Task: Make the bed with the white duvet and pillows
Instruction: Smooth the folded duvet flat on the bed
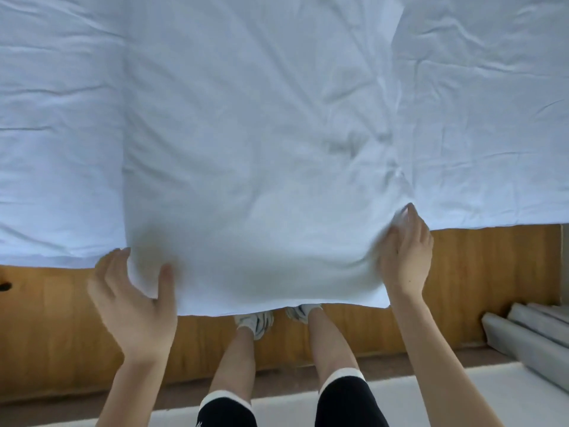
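Note:
A white duvet (261,149), folded into a band, lies across the bed and hangs over its near edge. My left hand (135,300) grips the duvet's lower left corner, thumb on top and fingers behind the cloth. My right hand (406,257) pinches the duvet's right edge a little higher up. Under the duvet the white sheet (55,134) covers the mattress on both sides. No pillow is in view.
The wooden bed side (477,288) runs along below the sheet. My legs and white shoes (255,323) stand close against it. Pale rolled or stacked items (529,331) lie on the floor at the right. A light rug (462,396) lies under me.

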`<action>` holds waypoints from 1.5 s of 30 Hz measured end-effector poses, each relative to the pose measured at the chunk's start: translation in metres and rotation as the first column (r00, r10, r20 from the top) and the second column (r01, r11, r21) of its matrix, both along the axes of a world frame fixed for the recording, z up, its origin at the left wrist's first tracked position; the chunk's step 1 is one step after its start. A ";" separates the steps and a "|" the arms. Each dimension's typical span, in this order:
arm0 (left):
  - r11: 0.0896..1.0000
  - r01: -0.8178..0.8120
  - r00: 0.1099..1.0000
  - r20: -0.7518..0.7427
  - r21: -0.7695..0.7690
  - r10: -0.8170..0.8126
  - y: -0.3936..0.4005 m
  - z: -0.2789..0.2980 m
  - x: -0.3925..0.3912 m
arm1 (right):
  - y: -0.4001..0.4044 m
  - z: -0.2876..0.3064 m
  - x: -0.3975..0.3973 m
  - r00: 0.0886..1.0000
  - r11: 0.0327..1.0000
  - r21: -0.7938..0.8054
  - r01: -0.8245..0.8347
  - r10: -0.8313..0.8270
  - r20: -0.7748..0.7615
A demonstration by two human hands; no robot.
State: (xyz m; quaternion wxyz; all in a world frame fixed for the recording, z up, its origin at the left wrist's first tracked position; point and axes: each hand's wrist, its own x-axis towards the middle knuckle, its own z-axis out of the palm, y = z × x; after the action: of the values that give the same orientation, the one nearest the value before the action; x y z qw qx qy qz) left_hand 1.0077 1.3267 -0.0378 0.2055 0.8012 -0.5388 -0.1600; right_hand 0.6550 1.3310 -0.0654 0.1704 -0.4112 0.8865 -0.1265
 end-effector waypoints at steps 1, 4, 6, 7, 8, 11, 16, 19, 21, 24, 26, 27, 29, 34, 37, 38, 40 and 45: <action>0.995 0.077 0.997 0.016 -0.058 -0.076 -0.007 0.000 -0.003 | -0.004 0.005 0.003 1.000 0.996 -0.083 0.020 -0.019 0.014; 0.949 0.284 0.957 0.098 -0.135 -0.273 -0.045 -0.002 -0.015 | -0.038 0.023 0.016 0.991 0.982 -0.184 0.051 -0.028 0.129; 0.900 0.408 0.910 0.142 -0.151 -0.389 -0.078 -0.006 -0.023 | -0.076 0.028 0.022 0.984 0.987 -0.159 0.040 -0.010 0.180; 0.873 0.463 0.883 0.170 -0.153 -0.438 -0.095 -0.011 -0.027 | -0.096 0.027 0.024 0.982 0.992 -0.126 0.026 -0.002 0.188; 0.853 0.501 0.860 0.197 -0.147 -0.471 -0.113 -0.017 -0.029 | -0.116 0.024 0.025 0.984 0.997 -0.079 0.005 0.010 0.180; 0.845 0.530 0.828 0.263 -0.078 -0.495 -0.156 -0.036 -0.039 | -0.155 0.010 0.026 0.993 0.995 0.079 -0.068 0.059 0.106; 0.764 0.639 0.721 0.275 0.090 -0.636 -0.132 -0.066 -0.085 | -0.130 -0.011 0.012 0.990 0.988 0.056 -0.143 0.144 -0.002; 0.612 0.781 0.577 0.236 0.120 -0.782 -0.096 -0.071 -0.095 | -0.118 -0.018 0.007 0.995 0.985 0.138 -0.100 0.101 -0.002; 0.553 0.819 0.516 0.221 0.155 -0.827 -0.081 -0.069 -0.096 | -0.125 -0.023 0.010 0.991 0.964 0.233 -0.127 0.133 -0.009; 0.508 0.834 0.467 0.214 0.217 -0.858 -0.078 -0.064 -0.096 | -0.138 -0.022 0.021 0.991 0.965 0.242 -0.100 0.119 -0.065; 0.486 0.838 0.449 0.194 0.247 -0.872 -0.083 -0.060 -0.099 | -0.145 -0.017 0.031 0.987 0.993 0.101 -0.066 0.080 -0.140; 0.474 0.843 0.443 0.171 0.256 -0.880 -0.085 -0.058 -0.101 | -0.151 -0.012 0.036 0.981 0.997 0.007 -0.080 0.080 -0.179; 0.442 0.858 0.426 0.117 0.264 -0.897 -0.086 -0.058 -0.106 | -0.172 -0.006 0.043 0.958 0.964 -0.163 -0.208 0.168 -0.231; 0.218 0.955 0.196 0.125 0.199 -0.973 -0.131 -0.054 -0.123 | -0.299 0.000 0.059 0.784 0.733 -0.279 -0.621 0.578 -0.227; 0.339 0.940 0.328 0.197 0.026 -0.924 -0.224 -0.048 -0.140 | -0.394 0.001 0.051 0.692 0.644 -0.254 -0.721 0.680 -0.242; 0.449 0.893 0.442 0.223 -0.022 -0.869 -0.263 -0.046 -0.146 | -0.423 0.002 0.044 0.685 0.643 -0.236 -0.729 0.688 -0.240; 0.666 0.741 0.664 0.251 -0.087 -0.705 -0.344 -0.044 -0.155 | -0.473 0.002 0.030 0.649 0.627 -0.171 -0.760 0.720 -0.247; 0.949 0.303 0.937 0.207 -0.086 -0.280 -0.522 -0.036 -0.159 | -0.536 -0.029 0.005 0.669 0.672 -0.038 -0.740 0.728 -0.148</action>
State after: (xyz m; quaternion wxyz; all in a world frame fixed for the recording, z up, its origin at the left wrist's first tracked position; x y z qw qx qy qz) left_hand 0.8483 0.8051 -0.0733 0.1730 0.7107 -0.6773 -0.0791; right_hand 0.6596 0.7951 -0.0941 0.1336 -0.7475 0.6476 -0.0638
